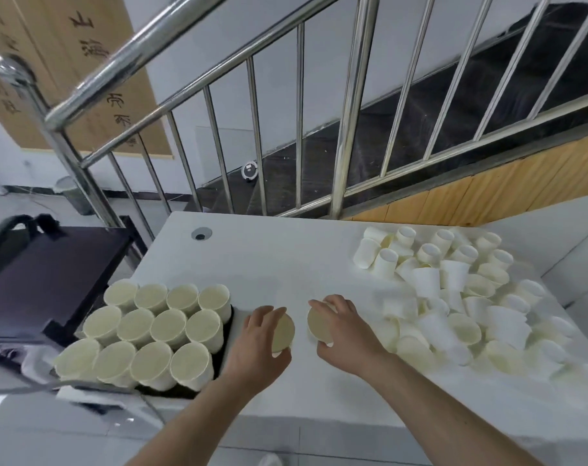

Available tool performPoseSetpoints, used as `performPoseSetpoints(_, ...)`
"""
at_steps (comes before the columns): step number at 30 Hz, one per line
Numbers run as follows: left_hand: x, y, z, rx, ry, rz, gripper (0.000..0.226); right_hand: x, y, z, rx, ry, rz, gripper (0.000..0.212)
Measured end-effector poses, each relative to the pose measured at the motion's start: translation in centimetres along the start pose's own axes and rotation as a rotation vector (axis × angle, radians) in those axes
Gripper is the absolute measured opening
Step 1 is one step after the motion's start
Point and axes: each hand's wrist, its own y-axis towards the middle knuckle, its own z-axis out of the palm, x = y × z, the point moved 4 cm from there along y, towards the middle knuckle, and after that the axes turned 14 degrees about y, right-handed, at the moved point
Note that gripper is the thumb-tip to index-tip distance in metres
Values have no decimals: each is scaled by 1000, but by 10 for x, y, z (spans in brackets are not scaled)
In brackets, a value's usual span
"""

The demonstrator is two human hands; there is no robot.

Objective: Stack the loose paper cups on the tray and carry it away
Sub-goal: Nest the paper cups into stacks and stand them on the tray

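A dark tray (228, 326) at the table's left edge carries several upright paper cup stacks (166, 326) in rows. My left hand (257, 344) grips a paper cup (283, 332) just right of the tray, its mouth facing right. My right hand (344, 331) holds another paper cup (319, 322), mouth facing left toward the first. The two cups are a short gap apart above the white table (286, 264). A large heap of loose paper cups (454, 297) lies on the table's right side.
A steel stair railing (299, 129) rises behind the table. A dark cart (50, 280) stands left of the tray. A round cable hole (201, 234) sits in the table's far left. Wooden panelling runs behind the cup heap.
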Motion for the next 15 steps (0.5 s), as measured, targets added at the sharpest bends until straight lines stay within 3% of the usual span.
performPoseSetpoints(7,48,-31,-37,-101,6,-25,67,61,4,37,31,1,-70,72)
performPoseSetpoints(15,156,-48,-78,-130,1,-56,67,151,43,97,36,12,-103,73)
